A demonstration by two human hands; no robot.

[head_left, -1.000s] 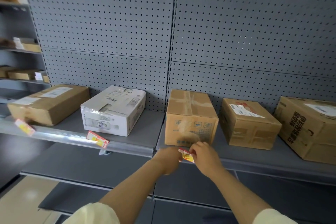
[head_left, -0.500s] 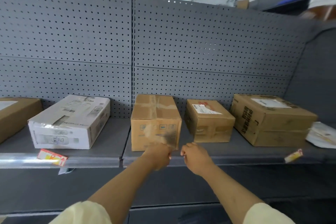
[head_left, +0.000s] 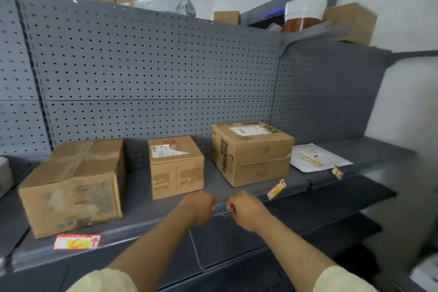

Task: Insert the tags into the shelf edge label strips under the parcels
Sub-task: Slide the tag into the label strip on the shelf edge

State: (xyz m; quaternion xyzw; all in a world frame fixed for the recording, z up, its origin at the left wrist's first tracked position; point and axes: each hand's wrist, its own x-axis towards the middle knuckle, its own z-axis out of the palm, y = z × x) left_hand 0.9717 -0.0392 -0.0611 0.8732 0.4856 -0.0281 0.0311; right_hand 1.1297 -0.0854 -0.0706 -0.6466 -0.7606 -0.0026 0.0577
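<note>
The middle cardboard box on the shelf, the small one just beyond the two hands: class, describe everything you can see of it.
The small cardboard box is a brown, roughly cubic parcel that stands upright on the grey shelf, touching neither the larger box to its left nor the printed box to its right. A white shipping label with some red print lies on its top. Clear tape patches cross its creased front. It looks closed. The left hand and the right hand are at the shelf edge in front, not touching it.
</note>
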